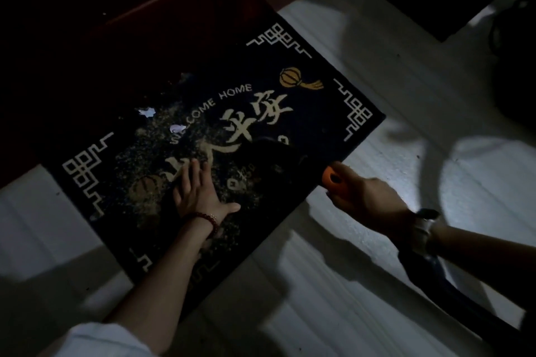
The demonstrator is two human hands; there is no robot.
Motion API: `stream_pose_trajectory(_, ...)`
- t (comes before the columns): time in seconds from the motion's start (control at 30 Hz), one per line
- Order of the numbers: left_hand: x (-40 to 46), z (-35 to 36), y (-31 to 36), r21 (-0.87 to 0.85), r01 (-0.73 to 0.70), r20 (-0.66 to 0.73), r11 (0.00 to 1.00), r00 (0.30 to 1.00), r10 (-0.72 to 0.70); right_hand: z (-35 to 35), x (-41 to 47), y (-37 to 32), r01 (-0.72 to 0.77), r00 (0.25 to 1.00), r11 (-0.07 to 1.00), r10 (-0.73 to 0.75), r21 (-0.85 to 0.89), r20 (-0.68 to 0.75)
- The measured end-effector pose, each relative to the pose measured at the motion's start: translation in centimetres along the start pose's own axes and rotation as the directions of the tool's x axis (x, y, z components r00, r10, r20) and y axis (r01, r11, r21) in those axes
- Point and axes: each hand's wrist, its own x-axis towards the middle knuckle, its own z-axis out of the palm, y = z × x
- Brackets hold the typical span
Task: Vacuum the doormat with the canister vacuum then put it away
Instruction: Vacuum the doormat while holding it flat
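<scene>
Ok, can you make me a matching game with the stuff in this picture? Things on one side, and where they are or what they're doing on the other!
Things:
1. left hand
2. right hand
3. white paper scraps
4. bead bracelet

Places or states:
A. lying on the doormat near the WELCOME HOME lettering
B. pressed flat on the doormat, fingers straight
C. worn on the left wrist
D. gripping the orange vacuum handle

Pairs: 1-B, 2-D, 3-A, 4-C
</scene>
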Motion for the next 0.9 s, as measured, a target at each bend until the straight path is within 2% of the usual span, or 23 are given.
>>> stream_pose_trajectory(0.1,-0.1,0.0,0.2,0.006,0.008,0.0,1.0,1.0,-0.008,0.3,-2.6,1.1,-0.028,0.999,1.0,0.028,-0.009,0.026)
stream_pose_trajectory(0.23,0.0,-0.1,0.6,0.015,0.028,0.024,0.999,0.999,-0.029,0.4,1.2,-1.3,0.072,0.996,0.997,-0.072,0.001,-0.049)
stream_pose_trajectory(0.33,0.1,-0.1,0.8,0.007,0.044,0.021,0.999,0.999,-0.044,0.4,5.2,-4.1,0.041,0.997,0.996,-0.034,0.08,-0.076)
stream_pose_trajectory(0.47,0.2,-0.2,1.0,0.023,0.052,0.05,0.998,0.997,-0.053,2.2,3.5,-4.7,0.051,0.986,0.998,-0.046,0.025,-0.158)
stream_pose_trajectory(0.73,0.1,-0.1,1.0,0.056,0.048,0.043,0.997,0.998,-0.051,2.1,-1.6,-5.6,0.036,0.989,0.999,-0.041,-0.04,-0.14)
stream_pose_trajectory(0.9,0.2,-0.2,1.1,0.072,0.044,0.051,0.996,0.998,-0.048,2.3,-3.8,-5.3,0.041,0.997,0.994,-0.047,-0.1,-0.056)
